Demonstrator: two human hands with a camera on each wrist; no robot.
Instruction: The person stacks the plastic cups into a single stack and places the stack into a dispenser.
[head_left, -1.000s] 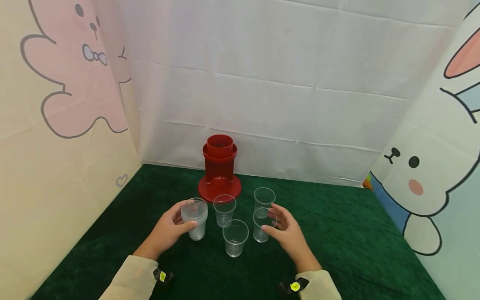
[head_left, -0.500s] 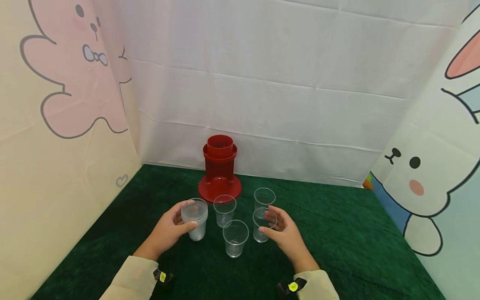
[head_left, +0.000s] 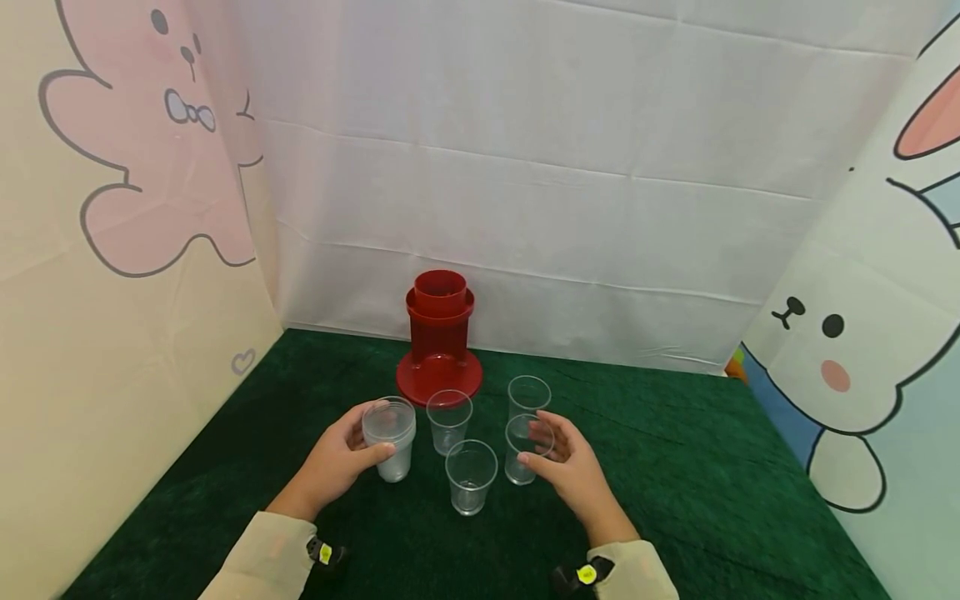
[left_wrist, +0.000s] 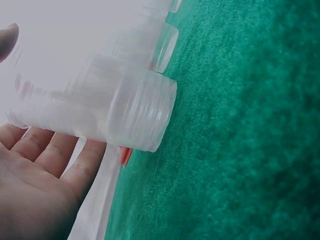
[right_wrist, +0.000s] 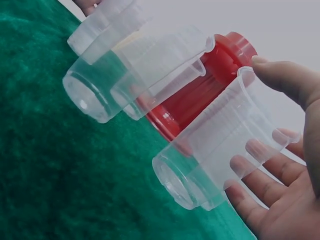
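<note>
My left hand [head_left: 339, 458] holds a stack of clear plastic cups [head_left: 395, 450], thumb at the near side and fingers round the far side. In the left wrist view the nested cups [left_wrist: 142, 107] show stacked rims low down near the green cloth. On the right, my right hand [head_left: 576, 468] curls its thumb and fingers round a single clear plastic cup [head_left: 519, 468]; in the right wrist view the thumb meets this cup's rim [right_wrist: 245, 75]. Between the hands stand two more upright cups, one nearer [head_left: 469, 492] and one farther [head_left: 448, 437]. Another cup [head_left: 528, 392] stands just behind the right-hand one.
A red cylindrical stand [head_left: 439, 337] with a round base is behind the cups. Dark green cloth [head_left: 675, 467] covers the table. A white sheet [head_left: 540, 208] hangs along the back, and printed cartoon panels rise at the left [head_left: 112, 350] and right [head_left: 870, 333].
The right hand has shifted slightly left, its thumb lying a little farther across the cup. The left hand and the stack have stayed in place.
</note>
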